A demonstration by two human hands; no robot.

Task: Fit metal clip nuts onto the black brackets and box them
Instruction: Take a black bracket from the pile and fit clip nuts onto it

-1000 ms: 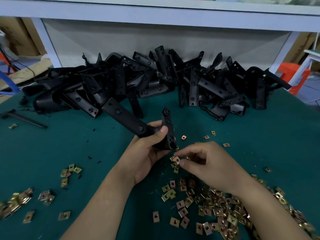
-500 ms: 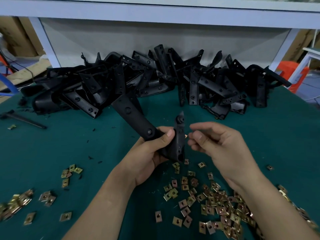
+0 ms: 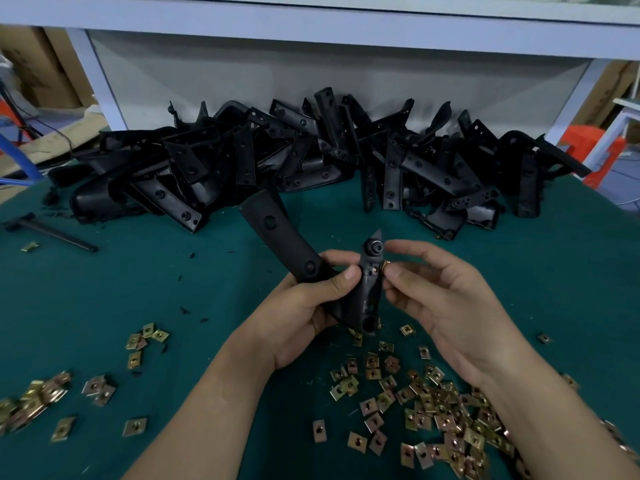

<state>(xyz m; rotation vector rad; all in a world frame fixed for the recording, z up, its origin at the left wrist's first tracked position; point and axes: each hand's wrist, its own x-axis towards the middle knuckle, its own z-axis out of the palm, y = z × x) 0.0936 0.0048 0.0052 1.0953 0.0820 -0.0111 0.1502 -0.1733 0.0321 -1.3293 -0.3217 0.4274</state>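
Observation:
My left hand (image 3: 304, 306) grips a black L-shaped bracket (image 3: 277, 237) above the green table; its long arm points up and left, its short arm stands edge-on between my hands. My right hand (image 3: 440, 299) pinches a brass-coloured clip nut (image 3: 385, 266) between thumb and forefinger, right against the short arm's right edge. Several loose clip nuts (image 3: 433, 420) lie scattered on the table below my right hand. A big heap of black brackets (image 3: 311, 161) lies along the back of the table.
Smaller groups of clip nuts (image 3: 38, 400) lie at the left front of the green table (image 3: 104, 289), with a few more (image 3: 147, 337) nearer the middle. A thin black rod (image 3: 48, 230) lies at the left. A white frame (image 3: 311, 26) spans the back. No box is in view.
My right hand picked a clip nut from the pile, rose, and brought it to the bracket's short arm. My left hand tilted the bracket a little more upright.

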